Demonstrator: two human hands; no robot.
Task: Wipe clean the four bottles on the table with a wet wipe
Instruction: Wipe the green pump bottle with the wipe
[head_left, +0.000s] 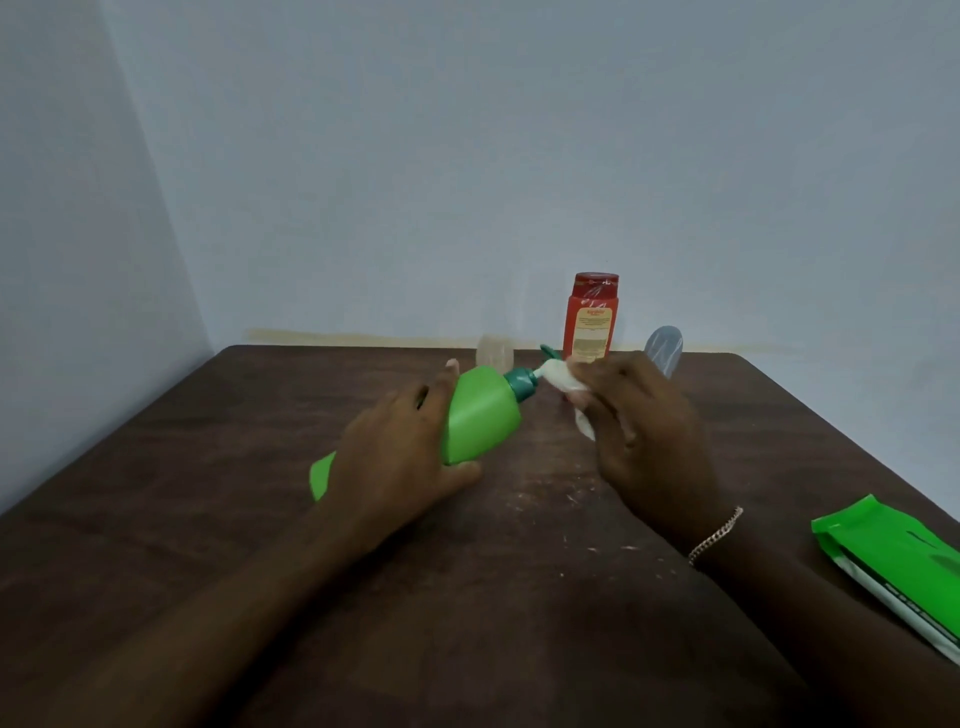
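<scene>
My left hand (400, 447) grips a bright green pump bottle (480, 421) around its body and holds it tilted, its dark green pump head (522, 382) pointing up and to the right. My right hand (649, 431) pinches a crumpled white wet wipe (563, 382) against the pump nozzle. A red-orange bottle (591, 317) with a dark red cap stands upright at the far edge of the brown table (467, 597). Beside it, a small clear bottle (494, 351) and a pale grey-blue bottle (665, 347) are partly hidden behind the hands.
A green wet-wipe pack (893, 566) lies flat near the table's right edge. Pale blue walls close in behind the table and on the left. White specks and smears mark the tabletop in the middle.
</scene>
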